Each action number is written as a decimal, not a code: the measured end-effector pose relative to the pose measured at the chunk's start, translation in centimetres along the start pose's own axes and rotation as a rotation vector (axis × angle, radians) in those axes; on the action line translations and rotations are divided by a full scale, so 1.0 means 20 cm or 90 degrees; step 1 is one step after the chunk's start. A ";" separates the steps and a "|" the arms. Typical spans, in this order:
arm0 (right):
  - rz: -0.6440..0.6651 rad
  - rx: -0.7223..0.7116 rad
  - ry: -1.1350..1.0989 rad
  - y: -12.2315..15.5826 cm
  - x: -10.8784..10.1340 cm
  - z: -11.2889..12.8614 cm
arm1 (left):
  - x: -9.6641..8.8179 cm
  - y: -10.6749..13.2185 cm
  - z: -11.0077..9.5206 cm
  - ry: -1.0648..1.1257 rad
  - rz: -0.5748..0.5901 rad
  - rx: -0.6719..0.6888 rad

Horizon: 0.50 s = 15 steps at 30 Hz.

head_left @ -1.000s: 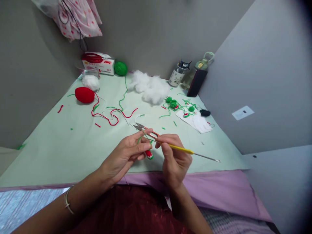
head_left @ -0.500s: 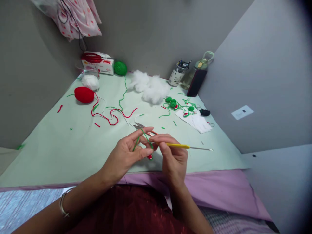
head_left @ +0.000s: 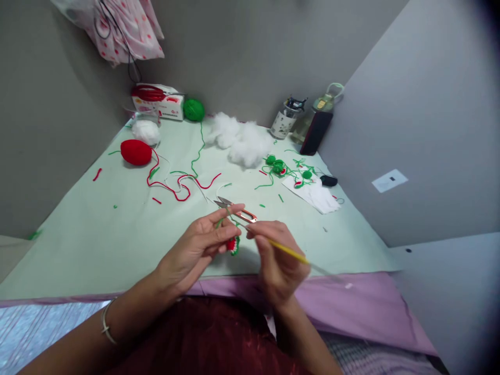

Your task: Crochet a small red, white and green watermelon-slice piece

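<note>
Between the thumb and fingers of my left hand [head_left: 199, 242] is a small crochet piece [head_left: 233, 245], red with a white band and a green edge. Green yarn runs up from it over my raised left index finger. My right hand [head_left: 279, 258] grips a crochet hook [head_left: 288, 251] by its yellow handle, the shaft pointing left at the green edge; its far end is blurred by motion. Whether the tip sits inside a stitch is too small to tell. Just beyond my fingers, thread snips [head_left: 247, 214] with orange handles lie on the table.
White stuffing [head_left: 250, 143] lies at the back centre. Red yarn [head_left: 136, 152], white yarn [head_left: 146, 132] and a green yarn ball [head_left: 194, 110] sit at the left. Small green pieces [head_left: 278, 166], a white tissue [head_left: 312, 194], a pen cup [head_left: 283, 124] and a phone [head_left: 316, 133] stand or lie right.
The hook has tilted, its right end swinging downward as my right hand turned. My left hand has rolled, so more of the red and green piece shows below the thumb.
</note>
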State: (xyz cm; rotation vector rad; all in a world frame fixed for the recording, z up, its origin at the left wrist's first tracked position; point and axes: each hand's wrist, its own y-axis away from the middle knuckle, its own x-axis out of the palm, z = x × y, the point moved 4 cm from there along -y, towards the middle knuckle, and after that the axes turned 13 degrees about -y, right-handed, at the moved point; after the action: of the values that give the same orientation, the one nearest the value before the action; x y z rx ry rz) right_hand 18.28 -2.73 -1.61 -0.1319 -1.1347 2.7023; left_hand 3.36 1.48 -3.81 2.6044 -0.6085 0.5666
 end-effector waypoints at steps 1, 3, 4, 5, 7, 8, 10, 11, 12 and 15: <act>-0.032 0.052 -0.069 -0.02 -0.02 -0.01 | -0.01 0.00 -0.01 -0.009 -0.010 0.008; -0.081 0.143 -0.192 -0.05 -0.05 -0.03 | -0.02 0.01 -0.04 -0.041 -0.030 0.039; -0.087 0.175 -0.237 -0.05 -0.05 -0.04 | -0.02 0.02 -0.05 -0.060 -0.035 0.058; -0.079 0.193 -0.262 -0.06 -0.04 -0.04 | -0.01 0.02 -0.05 -0.079 -0.040 0.077; -0.034 0.180 -0.231 -0.05 -0.01 -0.04 | 0.02 0.02 -0.06 -0.104 -0.039 0.102; -0.003 0.151 -0.185 -0.05 0.01 -0.03 | 0.03 0.02 -0.05 -0.111 -0.032 0.105; 0.040 0.069 -0.078 -0.05 0.04 0.00 | 0.04 0.01 -0.04 -0.120 -0.014 0.100; 0.041 0.029 -0.031 -0.06 0.04 0.00 | 0.05 0.00 -0.04 -0.129 -0.008 0.098; 0.028 -0.007 0.008 -0.07 0.03 0.01 | 0.04 0.00 -0.03 -0.144 -0.005 0.095; -0.060 -0.084 0.095 -0.18 -0.07 -0.02 | 0.01 -0.02 -0.06 -0.213 -0.001 0.093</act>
State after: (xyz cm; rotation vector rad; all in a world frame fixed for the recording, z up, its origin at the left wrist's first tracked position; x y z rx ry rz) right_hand 20.30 -0.29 0.80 -0.2867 -1.2409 2.4891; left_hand 3.41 2.28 -2.84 2.8629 -0.6901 0.1784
